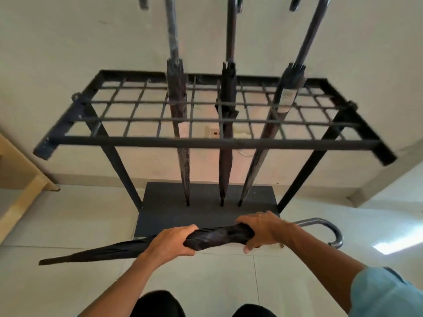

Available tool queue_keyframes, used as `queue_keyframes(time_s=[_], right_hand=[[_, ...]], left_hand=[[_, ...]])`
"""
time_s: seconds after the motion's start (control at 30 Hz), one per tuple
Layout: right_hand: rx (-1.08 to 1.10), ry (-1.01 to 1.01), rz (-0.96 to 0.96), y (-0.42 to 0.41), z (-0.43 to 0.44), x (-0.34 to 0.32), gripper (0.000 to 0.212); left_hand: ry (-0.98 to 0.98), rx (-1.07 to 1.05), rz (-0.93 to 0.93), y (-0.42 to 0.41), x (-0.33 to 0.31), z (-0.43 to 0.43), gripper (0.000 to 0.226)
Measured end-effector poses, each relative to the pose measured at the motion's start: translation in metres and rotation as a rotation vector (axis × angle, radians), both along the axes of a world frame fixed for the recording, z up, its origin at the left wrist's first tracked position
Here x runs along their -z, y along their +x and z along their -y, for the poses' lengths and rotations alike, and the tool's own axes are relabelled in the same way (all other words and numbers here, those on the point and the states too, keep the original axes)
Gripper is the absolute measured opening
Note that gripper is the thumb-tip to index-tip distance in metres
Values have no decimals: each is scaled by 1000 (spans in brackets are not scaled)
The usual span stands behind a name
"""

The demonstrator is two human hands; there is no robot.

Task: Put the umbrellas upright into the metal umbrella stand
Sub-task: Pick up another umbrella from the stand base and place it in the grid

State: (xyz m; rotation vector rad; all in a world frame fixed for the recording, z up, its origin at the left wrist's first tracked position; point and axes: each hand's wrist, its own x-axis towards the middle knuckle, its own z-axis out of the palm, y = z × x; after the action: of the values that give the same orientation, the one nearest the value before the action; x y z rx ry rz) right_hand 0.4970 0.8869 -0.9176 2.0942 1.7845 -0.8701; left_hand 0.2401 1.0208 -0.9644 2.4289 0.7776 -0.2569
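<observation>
A fourth umbrella (212, 240) lies level, low in front of the metal umbrella stand (215, 141), not yet upright. The left hand (170, 241) and right hand (263, 231) each keep a clenched grip round its folded canopy. Three umbrellas (225, 133) already stand in the grid, tips on the base plate (164, 202). Judged: three placed, one outstanding; none further in view.

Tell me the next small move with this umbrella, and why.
Probably tip it upright, tip down. Both hands, left and right, hold the black umbrella lying sideways, its handle to the right, while three umbrellas already stand in the metal stand.
</observation>
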Motion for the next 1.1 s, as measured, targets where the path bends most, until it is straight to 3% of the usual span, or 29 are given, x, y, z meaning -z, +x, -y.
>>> queue_keyframes(time_s=[0.07, 0.17, 0.37, 0.47, 0.63, 0.77, 0.8, 0.87, 0.93, 0.97, 1.03, 1.1], right_hand=[[-23, -16, 91, 5, 18, -51, 57], [-41, 65, 119, 4, 39, -126, 28], [-211, 114, 139, -30, 45, -278, 14], [-349, 112, 211, -45, 39, -347, 14], [-470, 207, 364, -49, 19, -442, 24], [-408, 286, 364, -49, 12, -507, 70], [-378, 385, 301, -51, 13, -524, 71], [-271, 735, 118, -53, 21, -557, 49], [116, 1092, -28, -58, 30, -577, 14], [389, 1164, -140, -62, 33, -583, 9], [849, 1058, -479, -68, 30, -582, 4], [917, 903, -642, -71, 21, -578, 27]], left_hand=[[-90, -46, -18, -18, -47, 6, 40], [-277, -142, -13, -42, -120, 21, 35], [-353, -121, -58, -55, -253, 73, 69], [-417, -157, 67, -35, -321, 101, 64], [-388, -243, 168, -7, -401, 107, 48], [-411, -283, 249, 2, -462, 97, 41], [-428, -303, 276, 2, -474, 92, 39], [-473, -329, 318, 0, -492, 84, 37], [-500, -366, 351, -3, -504, 79, 38], [-515, -379, 376, -3, -509, 76, 41], [-549, -394, 441, -4, -518, 73, 49], [-578, -397, 482, -3, -528, 73, 51]])
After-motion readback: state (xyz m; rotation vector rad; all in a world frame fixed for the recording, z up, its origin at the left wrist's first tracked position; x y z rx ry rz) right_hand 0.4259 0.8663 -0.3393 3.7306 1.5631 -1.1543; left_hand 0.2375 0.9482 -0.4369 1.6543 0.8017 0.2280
